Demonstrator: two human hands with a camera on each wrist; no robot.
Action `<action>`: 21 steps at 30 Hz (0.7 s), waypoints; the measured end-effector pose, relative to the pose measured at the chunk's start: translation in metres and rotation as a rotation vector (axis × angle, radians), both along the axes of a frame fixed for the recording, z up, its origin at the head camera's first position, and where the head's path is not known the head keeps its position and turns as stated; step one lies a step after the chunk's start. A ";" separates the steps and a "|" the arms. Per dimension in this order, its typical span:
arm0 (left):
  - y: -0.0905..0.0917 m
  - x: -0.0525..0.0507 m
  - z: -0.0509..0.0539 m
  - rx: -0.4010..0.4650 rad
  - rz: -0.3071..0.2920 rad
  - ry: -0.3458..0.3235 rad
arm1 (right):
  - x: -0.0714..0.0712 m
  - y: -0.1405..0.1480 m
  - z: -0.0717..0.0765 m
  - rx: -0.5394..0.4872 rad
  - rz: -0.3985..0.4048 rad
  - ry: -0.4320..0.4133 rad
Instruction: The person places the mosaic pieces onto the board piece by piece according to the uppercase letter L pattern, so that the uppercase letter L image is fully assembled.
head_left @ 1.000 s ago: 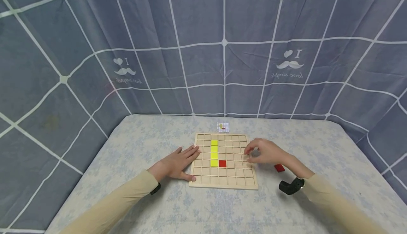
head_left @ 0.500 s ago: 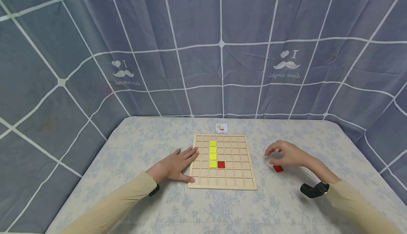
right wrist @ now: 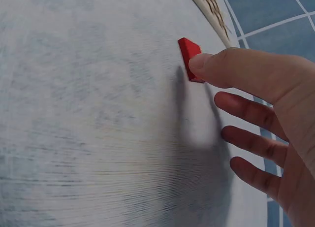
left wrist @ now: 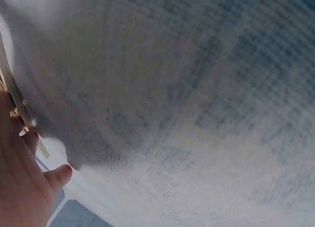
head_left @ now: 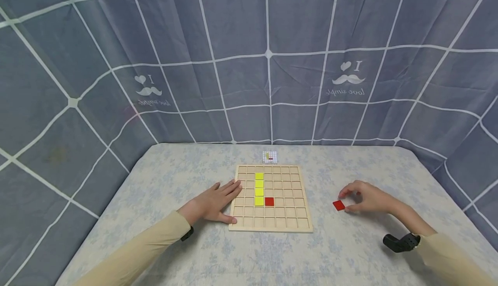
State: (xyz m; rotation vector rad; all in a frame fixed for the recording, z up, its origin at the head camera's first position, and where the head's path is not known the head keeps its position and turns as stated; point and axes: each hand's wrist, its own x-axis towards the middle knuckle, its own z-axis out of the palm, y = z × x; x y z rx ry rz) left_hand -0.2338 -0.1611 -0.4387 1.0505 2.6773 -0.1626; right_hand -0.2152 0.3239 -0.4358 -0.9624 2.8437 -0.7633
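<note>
On the table lies a wooden grid board (head_left: 289, 187) with a column of several yellow square tiles (head_left: 259, 184) and a red square tile (head_left: 269, 201) beside the lowest one. My left hand (head_left: 210, 201) rests flat on the board's left edge, fingers spread. To the right of the board, thumb and index finger of my right hand (head_left: 369, 197) pinch a loose red square tile (head_left: 338, 205) at table level. In the right wrist view the thumb covers part of that tile (right wrist: 189, 52), and the index finger is hidden; the other fingers are bent loosely.
A small printed card (head_left: 269, 157) with a coloured grid pattern lies behind the board. The floral cloth on the table (head_left: 186, 251) reaches a grey-blue curtain (head_left: 241, 78) with white lines at the back and sides.
My right hand has moved right, away from the board's right edge, and come down to the loose red tile, taking hold of it. The left hand has stayed on the board.
</note>
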 end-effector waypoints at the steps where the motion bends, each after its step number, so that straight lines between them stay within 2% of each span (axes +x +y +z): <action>1: 0.000 0.000 0.000 0.000 -0.001 -0.001 | 0.001 0.000 -0.002 -0.009 0.000 0.006; 9: 0.000 0.001 0.000 0.013 -0.001 -0.009 | 0.002 0.001 -0.011 -0.029 0.027 0.093; 14: 0.000 0.001 0.000 0.020 0.004 -0.011 | 0.002 0.000 -0.012 -0.026 0.026 0.107; 21: 0.000 0.002 0.001 0.021 0.001 -0.006 | 0.001 -0.001 -0.018 -0.017 0.047 0.226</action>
